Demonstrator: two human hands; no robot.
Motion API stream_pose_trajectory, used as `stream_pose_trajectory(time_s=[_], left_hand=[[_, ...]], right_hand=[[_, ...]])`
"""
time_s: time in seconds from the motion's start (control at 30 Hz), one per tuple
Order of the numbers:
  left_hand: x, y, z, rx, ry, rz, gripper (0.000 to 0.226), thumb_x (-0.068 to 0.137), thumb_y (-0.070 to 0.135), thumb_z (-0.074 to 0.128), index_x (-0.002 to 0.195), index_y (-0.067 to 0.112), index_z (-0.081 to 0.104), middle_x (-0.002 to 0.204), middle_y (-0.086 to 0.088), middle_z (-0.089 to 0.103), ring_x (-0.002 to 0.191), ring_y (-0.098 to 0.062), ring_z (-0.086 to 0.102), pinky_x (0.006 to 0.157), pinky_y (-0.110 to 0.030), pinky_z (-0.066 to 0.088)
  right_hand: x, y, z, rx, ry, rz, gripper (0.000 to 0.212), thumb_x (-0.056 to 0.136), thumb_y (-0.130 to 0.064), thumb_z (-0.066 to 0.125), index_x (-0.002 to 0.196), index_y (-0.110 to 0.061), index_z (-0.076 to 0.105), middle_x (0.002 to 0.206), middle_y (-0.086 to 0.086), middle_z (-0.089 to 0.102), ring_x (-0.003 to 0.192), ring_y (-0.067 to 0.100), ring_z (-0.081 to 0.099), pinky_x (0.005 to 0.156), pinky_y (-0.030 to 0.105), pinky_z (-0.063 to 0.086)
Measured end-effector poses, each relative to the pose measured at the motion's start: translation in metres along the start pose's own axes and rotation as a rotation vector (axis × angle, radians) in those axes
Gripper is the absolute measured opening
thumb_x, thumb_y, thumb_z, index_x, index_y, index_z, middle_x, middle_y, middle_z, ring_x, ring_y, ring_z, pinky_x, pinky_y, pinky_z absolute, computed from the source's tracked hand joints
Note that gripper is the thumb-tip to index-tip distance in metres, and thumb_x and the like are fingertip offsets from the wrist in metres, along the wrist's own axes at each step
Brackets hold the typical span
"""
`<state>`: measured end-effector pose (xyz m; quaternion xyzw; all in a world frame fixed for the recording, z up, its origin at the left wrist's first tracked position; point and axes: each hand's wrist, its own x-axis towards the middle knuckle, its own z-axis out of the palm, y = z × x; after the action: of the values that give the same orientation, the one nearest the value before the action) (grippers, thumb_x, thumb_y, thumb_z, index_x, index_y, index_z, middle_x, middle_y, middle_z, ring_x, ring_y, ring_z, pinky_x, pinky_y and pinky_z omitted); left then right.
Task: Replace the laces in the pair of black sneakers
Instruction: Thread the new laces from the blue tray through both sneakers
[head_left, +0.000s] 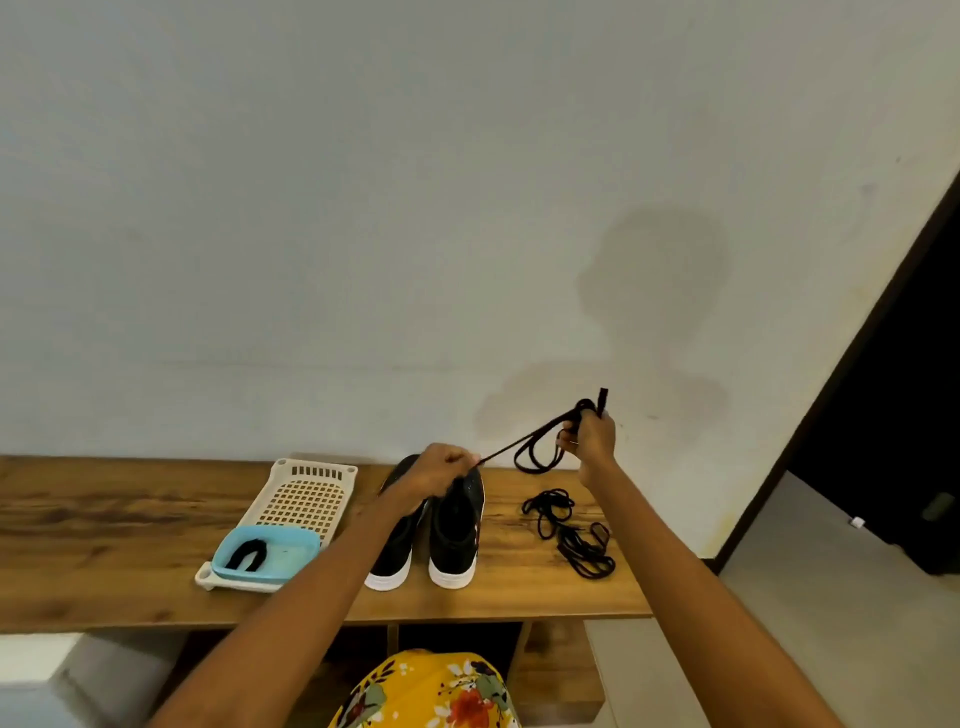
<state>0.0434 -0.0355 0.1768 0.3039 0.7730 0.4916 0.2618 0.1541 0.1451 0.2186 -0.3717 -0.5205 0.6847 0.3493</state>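
Note:
Two black sneakers with white soles stand side by side on the wooden shelf, heels toward me: the left sneaker (397, 540) and the right sneaker (457, 530). My left hand (439, 470) hovers over their toes and pinches one end of a black lace (537, 452). My right hand (592, 439) is raised to the right and grips the looped rest of that lace, one tip sticking up above the fist. The lace runs taut between both hands. A loose pile of black laces (569, 530) lies on the shelf right of the sneakers.
A cream perforated plastic tray (306, 499) sits left of the sneakers, with a light blue dish (267, 553) on its near end holding a small black bundle. The wooden shelf (104, 519) runs along a white wall. A dark doorway is at the right.

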Motion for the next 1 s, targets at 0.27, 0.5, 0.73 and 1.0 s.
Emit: stream_pose_trajectory(time_s=[0.27, 0.5, 0.73, 1.0], left_hand=[[0.008, -0.066, 0.001, 0.160, -0.140, -0.123, 0.028, 0.100, 0.008, 0.036, 0.106, 0.009, 0.063, 0.074, -0.002, 0.052, 0.058, -0.013, 0.044, 0.052, -0.016, 0.039], [0.052, -0.058, 0.030, 0.016, 0.017, 0.006, 0.031, 0.094, -0.001, 0.048, 0.122, 0.006, 0.057, 0.104, -0.011, 0.066, 0.075, -0.008, 0.060, 0.063, -0.014, 0.047], [0.062, -0.087, 0.073, 0.449, 0.031, 0.176, 0.017, 0.090, 0.018, 0.060, 0.099, 0.023, 0.073, 0.104, 0.007, 0.068, 0.092, -0.010, 0.060, 0.092, -0.014, 0.038], [0.068, -0.088, 0.093, 0.428, 0.202, 0.322, 0.019, 0.095, 0.011, 0.047, 0.101, 0.017, 0.064, 0.099, 0.005, 0.061, 0.086, -0.010, 0.057, 0.068, -0.016, 0.041]], right_hand=[[0.034, 0.061, 0.001, 0.226, 0.068, 0.304, 0.018, 0.101, -0.009, 0.036, 0.087, -0.005, 0.046, 0.066, 0.007, 0.044, 0.057, 0.019, 0.045, 0.076, 0.041, 0.055], [0.062, 0.153, 0.003, -0.188, 0.125, 0.343, 0.021, 0.100, -0.012, 0.035, 0.094, -0.001, 0.051, 0.064, 0.009, 0.049, 0.051, 0.021, 0.046, 0.051, 0.034, 0.044], [0.075, 0.191, -0.028, -0.918, -0.109, 0.234, 0.031, 0.100, -0.020, 0.041, 0.125, -0.004, 0.049, 0.088, 0.006, 0.053, 0.070, 0.019, 0.050, 0.058, 0.028, 0.040], [0.072, 0.166, -0.028, -0.921, -0.315, 0.026, 0.030, 0.098, -0.026, 0.045, 0.120, -0.015, 0.060, 0.127, 0.007, 0.054, 0.118, 0.024, 0.052, 0.088, 0.028, 0.042]])
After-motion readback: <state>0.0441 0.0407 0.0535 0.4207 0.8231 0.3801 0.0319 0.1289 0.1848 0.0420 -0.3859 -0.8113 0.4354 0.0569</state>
